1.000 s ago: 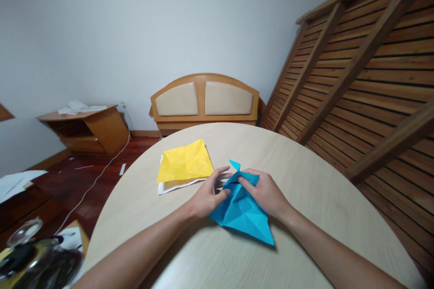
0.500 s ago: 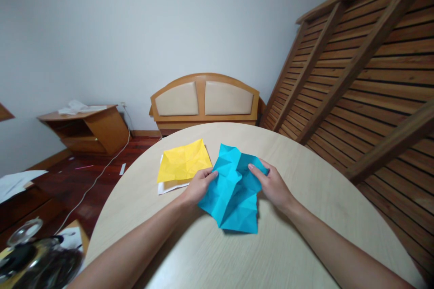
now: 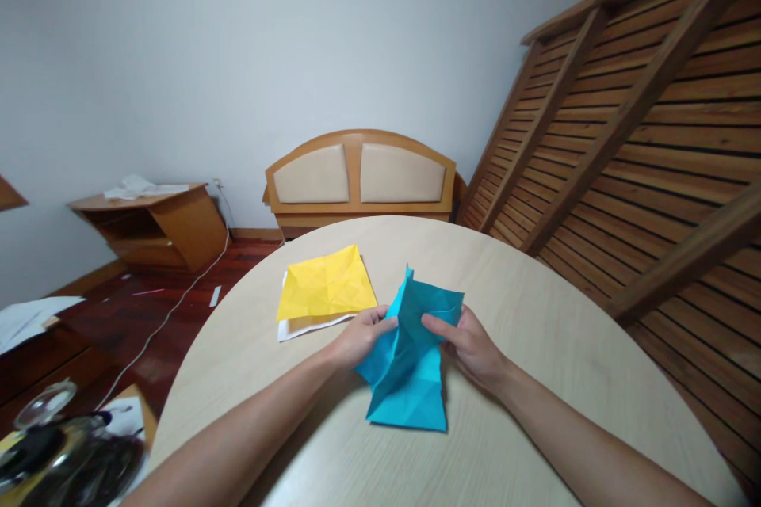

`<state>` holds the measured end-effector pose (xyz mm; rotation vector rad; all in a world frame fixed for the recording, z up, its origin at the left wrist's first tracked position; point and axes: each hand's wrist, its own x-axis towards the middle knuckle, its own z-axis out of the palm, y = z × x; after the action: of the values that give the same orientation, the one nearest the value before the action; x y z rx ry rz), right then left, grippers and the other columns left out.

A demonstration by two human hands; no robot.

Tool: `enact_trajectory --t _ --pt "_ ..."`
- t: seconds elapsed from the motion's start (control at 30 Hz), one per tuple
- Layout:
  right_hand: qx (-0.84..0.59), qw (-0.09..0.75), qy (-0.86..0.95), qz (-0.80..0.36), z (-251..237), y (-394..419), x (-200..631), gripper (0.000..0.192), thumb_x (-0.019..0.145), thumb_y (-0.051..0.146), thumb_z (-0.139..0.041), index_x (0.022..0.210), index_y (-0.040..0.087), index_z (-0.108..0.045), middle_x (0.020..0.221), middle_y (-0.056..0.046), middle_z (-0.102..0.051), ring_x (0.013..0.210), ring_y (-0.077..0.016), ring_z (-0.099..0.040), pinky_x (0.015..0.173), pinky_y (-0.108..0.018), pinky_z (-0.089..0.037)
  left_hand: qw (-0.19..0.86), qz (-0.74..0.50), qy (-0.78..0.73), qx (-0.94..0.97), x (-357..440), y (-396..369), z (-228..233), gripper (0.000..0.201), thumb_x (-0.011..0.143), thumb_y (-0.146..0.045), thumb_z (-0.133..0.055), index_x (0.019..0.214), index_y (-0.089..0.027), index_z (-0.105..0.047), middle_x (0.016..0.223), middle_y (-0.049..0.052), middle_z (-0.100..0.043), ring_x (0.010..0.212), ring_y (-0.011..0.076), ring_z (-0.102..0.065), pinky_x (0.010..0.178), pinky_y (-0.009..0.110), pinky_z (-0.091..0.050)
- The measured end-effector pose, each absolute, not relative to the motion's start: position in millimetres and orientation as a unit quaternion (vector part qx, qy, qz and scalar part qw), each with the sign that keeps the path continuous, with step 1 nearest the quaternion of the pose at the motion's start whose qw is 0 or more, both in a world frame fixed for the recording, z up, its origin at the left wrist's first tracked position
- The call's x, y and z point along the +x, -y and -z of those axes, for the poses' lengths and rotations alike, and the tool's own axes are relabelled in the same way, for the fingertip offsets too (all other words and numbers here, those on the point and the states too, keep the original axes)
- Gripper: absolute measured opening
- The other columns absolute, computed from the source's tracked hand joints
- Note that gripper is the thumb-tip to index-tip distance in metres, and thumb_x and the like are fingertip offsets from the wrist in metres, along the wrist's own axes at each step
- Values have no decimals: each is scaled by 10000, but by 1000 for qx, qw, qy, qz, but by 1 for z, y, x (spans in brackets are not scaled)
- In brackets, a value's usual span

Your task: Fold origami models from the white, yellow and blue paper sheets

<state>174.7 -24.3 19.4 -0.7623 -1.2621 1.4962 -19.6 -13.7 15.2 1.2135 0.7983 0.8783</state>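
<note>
A creased blue paper sheet is held above the round pale wooden table, partly folded along its middle. My left hand pinches its left edge. My right hand grips its right side, thumb on top. The paper's lower end rests on the table. A creased yellow sheet lies flat just beyond my left hand, on top of a white sheet.
A wooden headboard with beige panels stands behind the table. A slatted wooden frame leans on the right. A low wooden cabinet is at the left, a cable on the floor, and dark glassware at the lower left corner.
The blue paper was opened out from a folded kite shape into a flat crumpled sheet, and now its two sides are being brought together again between both hands.
</note>
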Motion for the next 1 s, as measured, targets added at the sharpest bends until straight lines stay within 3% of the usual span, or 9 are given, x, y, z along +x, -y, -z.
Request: enact_trajectory --t 0.13,0.23,0.37,0.53,0.7,0.87,1.0 --pt "-301 479 516 -643 -19 30 170 436 783 499 -778 1093 200 -711 1043 -92 -779 928 -273 -743 878 -439 -596 666 -358 -342 558 -17 15 -15 481 757 -572 -780 949 -134 -731 855 119 -749 760 238 -695 715 344 -541" --pt "-303 522 481 -637 -27 27 170 432 778 511 -775 1087 217 -708 1064 -88 -778 970 -290 -736 876 -448 -598 632 -389 -355 569 -23 9 -19 531 737 -637 -757 942 -149 -712 852 98 -737 764 230 -681 723 335 -535" --pt "-356 608 413 -577 -36 14 180 446 698 484 -840 1025 203 -724 1025 -87 -788 929 -308 -745 819 -438 -617 472 -489 -421 601 -34 -2 -25 531 789 -683 -651 895 -162 -660 816 53 -693 741 197 -620 676 286 -490" --pt "-440 627 413 -493 -28 -4 198 431 648 498 -873 915 182 -752 908 -73 -796 792 -280 -749 715 -379 -620 233 -498 -505 666 -46 -7 -33 346 888 -496 -560 724 -192 -577 650 -5 -560 635 164 -493 596 265 -351" --pt "-477 634 428 -434 -17 -13 205 465 675 613 -812 837 185 -730 705 -48 -752 593 -231 -685 526 -321 -554 199 -478 -531 671 -48 -8 -37 350 883 -468 -524 653 -205 -527 613 -2 -539 603 173 -481 583 280 -316" --pt "-466 619 454 -440 -24 -10 203 507 758 623 -740 1004 184 -680 573 27 -638 459 -137 -552 410 -237 -407 178 -465 -572 651 -58 -19 -42 356 858 -489 -500 665 -198 -569 635 12 -587 629 184 -524 594 277 -347" --pt "-437 565 484 -506 -32 -2 195 604 798 566 -733 1255 215 -552 739 30 -686 473 -87 -544 419 -191 -372 167 -462 -615 616 -92 -37 -50 404 859 -502 -466 801 -158 -668 772 59 -701 721 228 -616 626 284 -414"
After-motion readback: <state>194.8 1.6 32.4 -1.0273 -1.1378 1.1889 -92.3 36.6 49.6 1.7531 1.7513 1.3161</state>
